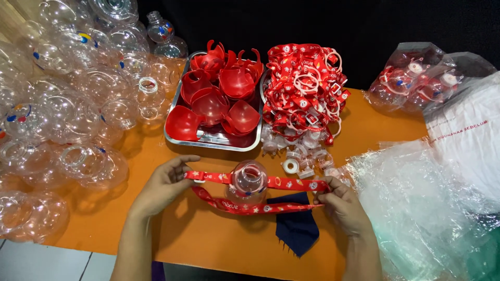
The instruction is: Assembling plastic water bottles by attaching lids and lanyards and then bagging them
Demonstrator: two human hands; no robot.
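Note:
My left hand [165, 183] pinches one end of a red patterned strap [281, 183] and my right hand [341, 203] holds its other end, so the strap is stretched across the orange table [219, 239]. A clear round plastic bottle [248, 182] stands between my hands, with the strap running around its neck. A dark blue cloth [297, 226] lies on the table just below the strap, near my right hand.
A metal tray [208, 139] holds red plastic caps [219, 96]. Beside it lies a heap of red straps [304, 88] and several white rings [299, 156]. Clear bottles [67, 99] pile up at the left. Plastic bags [432, 198] and bagged finished bottles [416, 78] sit at the right.

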